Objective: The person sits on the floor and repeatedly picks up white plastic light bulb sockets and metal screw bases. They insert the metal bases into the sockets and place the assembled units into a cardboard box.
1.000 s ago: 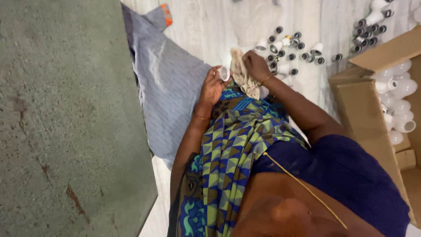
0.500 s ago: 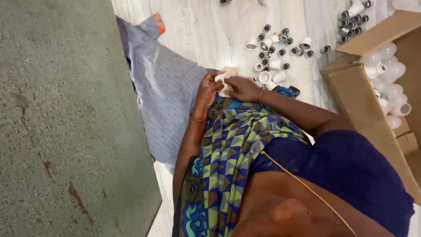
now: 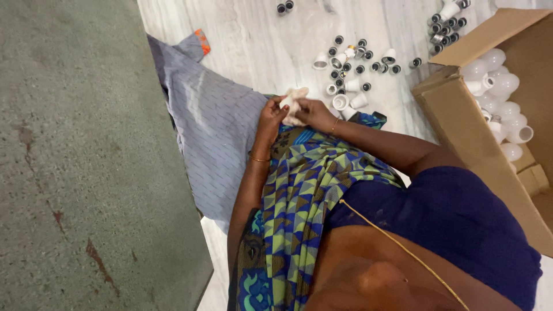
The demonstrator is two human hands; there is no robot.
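Small white-and-metal bulb bases (image 3: 351, 63) lie scattered on the pale marble floor (image 3: 265, 40) beyond the hands, and an open cardboard box (image 3: 461, 109) of white bulb shells sits to the right (a grey cloth (image 3: 213, 126) lies on the left). Both the left hand (image 3: 272, 114) and right hand (image 3: 311, 110) have their fingers closed on a cream rag (image 3: 292, 103), held above the patterned lap.

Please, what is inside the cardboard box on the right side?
The box holds white bulb parts, round domes and a few open cup-shaped shells, heaped together. What lies under the top layer is covered, and the box's right part runs out of view.
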